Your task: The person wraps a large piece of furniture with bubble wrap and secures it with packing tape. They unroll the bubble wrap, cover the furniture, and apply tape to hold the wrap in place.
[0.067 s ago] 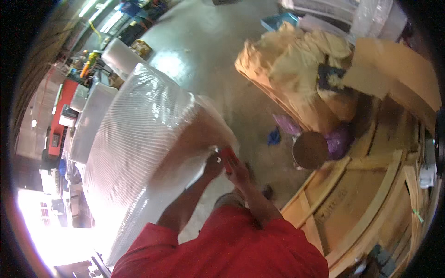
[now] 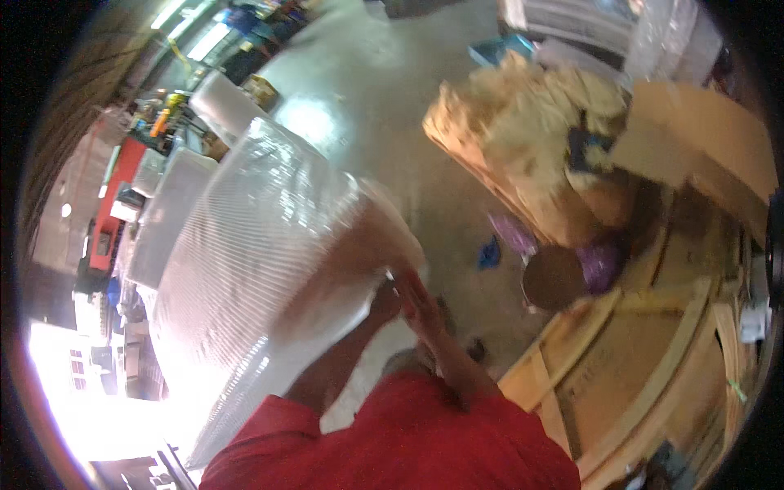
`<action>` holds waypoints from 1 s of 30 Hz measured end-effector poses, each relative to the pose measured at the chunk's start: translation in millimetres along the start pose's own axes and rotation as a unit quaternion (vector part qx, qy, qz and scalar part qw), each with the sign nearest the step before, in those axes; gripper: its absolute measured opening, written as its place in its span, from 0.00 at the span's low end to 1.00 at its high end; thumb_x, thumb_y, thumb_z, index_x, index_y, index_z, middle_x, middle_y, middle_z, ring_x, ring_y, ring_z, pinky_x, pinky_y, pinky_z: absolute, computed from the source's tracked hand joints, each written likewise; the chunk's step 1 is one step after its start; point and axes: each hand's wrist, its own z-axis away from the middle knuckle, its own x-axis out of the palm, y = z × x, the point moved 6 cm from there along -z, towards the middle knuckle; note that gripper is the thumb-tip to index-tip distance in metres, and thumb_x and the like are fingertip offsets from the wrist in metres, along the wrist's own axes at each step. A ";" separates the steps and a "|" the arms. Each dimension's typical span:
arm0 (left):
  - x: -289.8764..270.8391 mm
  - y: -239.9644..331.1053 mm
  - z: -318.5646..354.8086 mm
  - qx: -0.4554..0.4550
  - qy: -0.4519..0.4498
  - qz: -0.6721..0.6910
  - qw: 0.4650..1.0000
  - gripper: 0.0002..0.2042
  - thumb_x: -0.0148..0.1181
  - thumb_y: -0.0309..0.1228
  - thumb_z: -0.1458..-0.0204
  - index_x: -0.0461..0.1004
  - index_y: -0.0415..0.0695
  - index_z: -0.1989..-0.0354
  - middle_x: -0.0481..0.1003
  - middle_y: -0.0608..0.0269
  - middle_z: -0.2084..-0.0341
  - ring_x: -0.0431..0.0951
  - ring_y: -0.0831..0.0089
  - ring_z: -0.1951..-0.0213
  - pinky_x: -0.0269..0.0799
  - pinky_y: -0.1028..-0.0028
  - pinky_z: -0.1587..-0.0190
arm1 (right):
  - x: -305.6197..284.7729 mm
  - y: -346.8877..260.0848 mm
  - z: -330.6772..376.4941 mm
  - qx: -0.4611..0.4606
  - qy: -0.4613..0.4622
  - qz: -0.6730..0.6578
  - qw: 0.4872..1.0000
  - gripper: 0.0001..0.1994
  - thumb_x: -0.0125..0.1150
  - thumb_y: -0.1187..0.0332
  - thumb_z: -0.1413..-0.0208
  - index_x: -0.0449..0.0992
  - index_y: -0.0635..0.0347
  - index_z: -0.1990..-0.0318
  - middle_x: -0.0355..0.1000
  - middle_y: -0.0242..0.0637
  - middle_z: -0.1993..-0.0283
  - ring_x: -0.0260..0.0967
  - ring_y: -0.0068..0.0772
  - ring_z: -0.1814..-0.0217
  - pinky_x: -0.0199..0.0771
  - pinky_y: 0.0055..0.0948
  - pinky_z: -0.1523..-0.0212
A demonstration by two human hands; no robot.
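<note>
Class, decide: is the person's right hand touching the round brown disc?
Apart: the head view shows grey floor between the right hand and the round brown disc.

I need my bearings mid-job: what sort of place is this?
Probably a warehouse or packing area, judging by the bulky load in clear plastic wrap, the crate-like wooden frame and the heap of crumpled brown paper.
</note>
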 end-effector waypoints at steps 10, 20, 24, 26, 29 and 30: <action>24.8 -22.4 -84.5 0.052 -0.052 -0.220 0.973 0.26 0.52 0.33 0.48 0.68 0.37 0.39 0.69 0.37 0.41 0.65 0.45 0.35 0.59 0.55 0.32 | 41.0 7.4 -6.4 0.193 -0.324 0.300 0.876 0.36 0.64 0.57 0.46 0.58 0.49 0.30 0.72 0.47 0.45 0.74 0.49 0.48 0.76 0.46 0.51; 39.0 -12.4 -80.4 -0.025 0.082 -0.137 0.987 0.27 0.58 0.39 0.47 0.69 0.35 0.41 0.74 0.36 0.48 0.75 0.48 0.43 0.69 0.52 0.41 | -46.2 47.7 83.9 0.224 -0.245 0.196 0.923 0.33 0.67 0.57 0.52 0.66 0.63 0.39 0.76 0.56 0.51 0.76 0.57 0.49 0.76 0.50 0.49; 85.5 -65.2 -7.4 -0.029 -0.055 -0.070 0.996 0.32 0.56 0.41 0.43 0.61 0.38 0.32 0.68 0.34 0.40 0.70 0.46 0.38 0.67 0.53 0.37 | -73.6 28.9 100.9 0.247 -0.161 0.009 0.955 0.39 0.70 0.57 0.57 0.64 0.59 0.35 0.76 0.54 0.53 0.76 0.59 0.51 0.76 0.50 0.50; 97.9 -91.0 45.3 0.019 -0.182 -0.115 0.976 0.36 0.52 0.56 0.42 0.64 0.38 0.34 0.69 0.36 0.41 0.71 0.47 0.38 0.65 0.54 0.36 | -75.2 1.2 103.7 0.145 -0.130 -0.024 0.981 0.40 0.70 0.57 0.57 0.63 0.59 0.34 0.76 0.53 0.52 0.76 0.60 0.51 0.76 0.51 0.50; 72.5 -124.3 118.3 -0.082 -0.211 0.045 0.973 0.42 0.48 0.65 0.42 0.62 0.40 0.32 0.69 0.40 0.39 0.72 0.47 0.40 0.65 0.52 0.37 | -51.9 -38.0 122.7 0.080 -0.156 -0.062 0.983 0.41 0.70 0.58 0.57 0.61 0.58 0.32 0.76 0.53 0.49 0.75 0.61 0.50 0.76 0.51 0.50; 61.9 -140.1 149.1 -0.218 -0.178 0.223 0.933 0.42 0.46 0.65 0.41 0.60 0.39 0.31 0.68 0.41 0.38 0.72 0.48 0.41 0.66 0.53 0.38 | -37.8 -51.1 127.1 0.045 -0.180 -0.033 0.982 0.43 0.70 0.58 0.57 0.60 0.59 0.32 0.75 0.53 0.48 0.75 0.61 0.48 0.75 0.51 0.49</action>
